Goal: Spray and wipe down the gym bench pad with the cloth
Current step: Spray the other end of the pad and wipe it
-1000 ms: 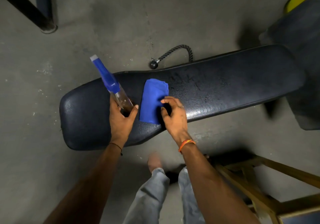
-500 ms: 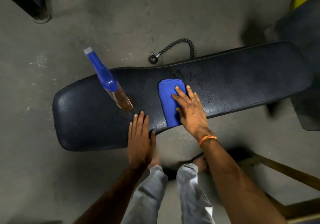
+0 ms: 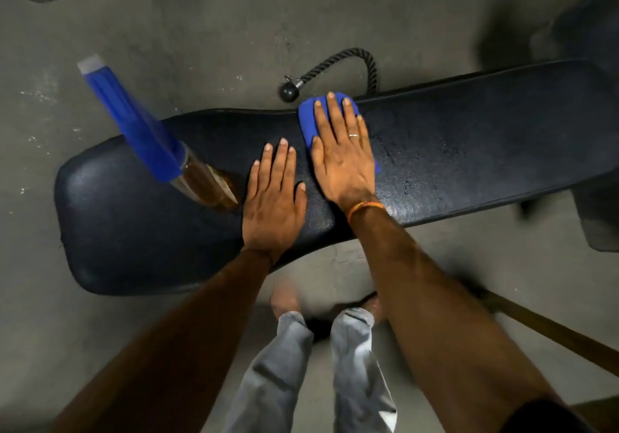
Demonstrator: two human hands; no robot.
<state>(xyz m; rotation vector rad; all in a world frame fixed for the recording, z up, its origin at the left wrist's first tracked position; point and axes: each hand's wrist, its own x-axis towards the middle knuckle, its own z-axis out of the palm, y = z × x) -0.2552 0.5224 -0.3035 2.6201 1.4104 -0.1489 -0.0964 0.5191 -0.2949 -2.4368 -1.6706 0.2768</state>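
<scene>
Across grey concrete floor (image 3: 201, 31), long black padded vinyl gym bench pad (image 3: 469, 138), damp-speckled. Standing upright near its wide end, clear spray bottle with amber liquid and blue top (image 3: 160, 151), ungripped. Just beside bottle, left hand (image 3: 273, 198) flat, empty. Right hand (image 3: 345, 158) spread, pressing folded blue cloth (image 3: 310, 114) underneath palm, at pad's far edge.
</scene>
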